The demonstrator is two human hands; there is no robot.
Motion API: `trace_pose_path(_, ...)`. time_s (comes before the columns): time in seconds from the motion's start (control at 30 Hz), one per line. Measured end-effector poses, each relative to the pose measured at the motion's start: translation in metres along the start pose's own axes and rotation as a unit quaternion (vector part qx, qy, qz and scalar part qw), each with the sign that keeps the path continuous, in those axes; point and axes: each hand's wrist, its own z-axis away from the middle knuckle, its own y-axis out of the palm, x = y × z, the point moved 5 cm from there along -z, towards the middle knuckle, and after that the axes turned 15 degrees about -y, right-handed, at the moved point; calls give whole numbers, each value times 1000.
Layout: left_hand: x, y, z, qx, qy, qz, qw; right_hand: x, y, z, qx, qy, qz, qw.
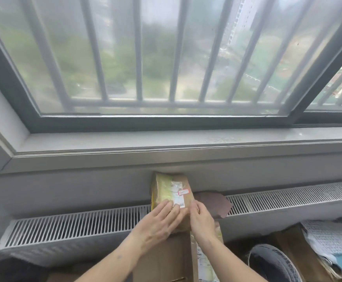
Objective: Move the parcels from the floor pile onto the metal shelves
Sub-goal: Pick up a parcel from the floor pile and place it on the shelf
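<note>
A brown cardboard parcel (pixel 171 192) with yellow tape and a white label stands upright against the wall below the windowsill.

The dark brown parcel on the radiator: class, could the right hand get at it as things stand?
Probably yes. The dark brown parcel lies just beside the right hand, nothing between them, but that hand is busy on the taped parcel and must let go first.

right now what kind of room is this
Probably a storage corner of an upper-floor flat or office, though that's a guess. A barred window looks down on trees and tower blocks, a white radiator runs under the sill, and both hands rest on a taped cardboard parcel among other boxes.
</note>
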Motion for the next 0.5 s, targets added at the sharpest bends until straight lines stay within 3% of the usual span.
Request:
trace_pose_path(0.23, 39, -17, 34, 21, 4, 77, 997, 34, 33, 13, 5, -50, 57, 997)
trace_pose_path(0.37, 75, -34, 43, 68, -116, 155, 979, 57, 48, 21, -9, -84, 71, 994)
trace_pose_path(0.5, 115, -35, 55, 193, -268, 179, 927, 88, 70, 33, -27, -144, 54, 988)
